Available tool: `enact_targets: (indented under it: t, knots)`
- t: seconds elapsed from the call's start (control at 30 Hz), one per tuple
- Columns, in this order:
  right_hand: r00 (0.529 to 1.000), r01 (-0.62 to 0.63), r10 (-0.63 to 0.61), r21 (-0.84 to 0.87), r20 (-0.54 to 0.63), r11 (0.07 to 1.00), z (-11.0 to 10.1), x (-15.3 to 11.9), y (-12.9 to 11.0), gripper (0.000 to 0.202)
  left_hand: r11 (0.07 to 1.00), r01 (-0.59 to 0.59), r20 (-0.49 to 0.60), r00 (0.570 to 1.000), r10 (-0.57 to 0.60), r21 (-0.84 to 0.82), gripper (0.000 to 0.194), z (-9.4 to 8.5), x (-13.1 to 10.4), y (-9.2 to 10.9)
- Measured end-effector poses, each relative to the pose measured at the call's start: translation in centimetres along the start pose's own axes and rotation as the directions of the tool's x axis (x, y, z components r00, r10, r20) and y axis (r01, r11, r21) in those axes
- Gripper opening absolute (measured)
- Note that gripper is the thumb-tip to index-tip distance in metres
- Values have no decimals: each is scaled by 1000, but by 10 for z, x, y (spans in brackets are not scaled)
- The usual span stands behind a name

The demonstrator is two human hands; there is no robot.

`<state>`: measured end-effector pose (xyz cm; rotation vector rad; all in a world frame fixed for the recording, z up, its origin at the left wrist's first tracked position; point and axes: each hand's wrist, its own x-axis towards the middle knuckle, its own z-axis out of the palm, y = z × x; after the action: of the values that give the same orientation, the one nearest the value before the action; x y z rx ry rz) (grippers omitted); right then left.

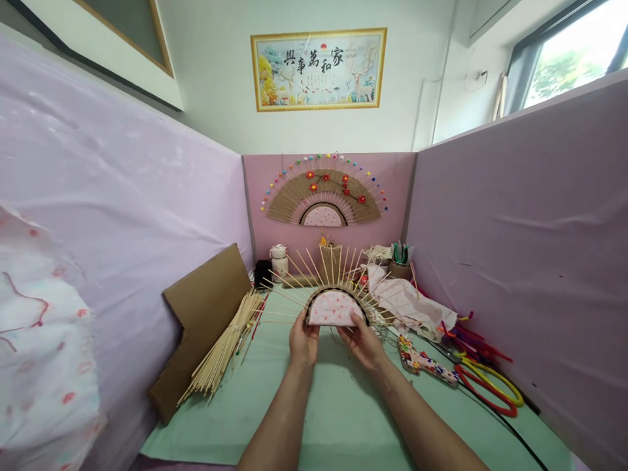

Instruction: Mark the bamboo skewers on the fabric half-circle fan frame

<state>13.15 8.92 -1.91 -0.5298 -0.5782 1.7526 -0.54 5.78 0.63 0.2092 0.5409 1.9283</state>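
Observation:
A half-round fan base (336, 307), covered in white cloth with small red prints and edged in dark trim, is held up over the green table. Thin wooden sticks fan out from its curved edge. My left hand (304, 340) grips its lower left corner. At the lower right, my right hand (363, 341) holds it with the thumb on the front. A finished burlap fan (294, 196) with red flowers and coloured beads hangs on the pink panel behind.
The green table (328, 405) carries a bundle of sticks (226, 347) and brown cardboard (206, 314) on the left. On the right are a floral glue gun (426, 366), scissors (490, 386), crumpled cloth (412, 301) and pipe cleaners (473, 347). A white jar (279, 263) stands behind.

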Motion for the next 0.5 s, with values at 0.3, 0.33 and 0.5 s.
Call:
enact_targets:
  t: [0.3, 0.33, 0.5]
  knots:
    - [998, 20, -20, -9, 52, 1000, -1, -1, -12, 16, 988, -74, 170, 984, 51, 132, 18, 0, -3, -3]
    - [999, 23, -23, -5, 41, 1000, 0, -2, -12, 16, 982, -84, 157, 986, 57, 169, 22, -1, -2, -3]
    - [999, 52, -52, -21, 10, 998, 3, -5, -12, 13, 902, -145, -18, 986, 166, 406, 45, -11, 4, -1]
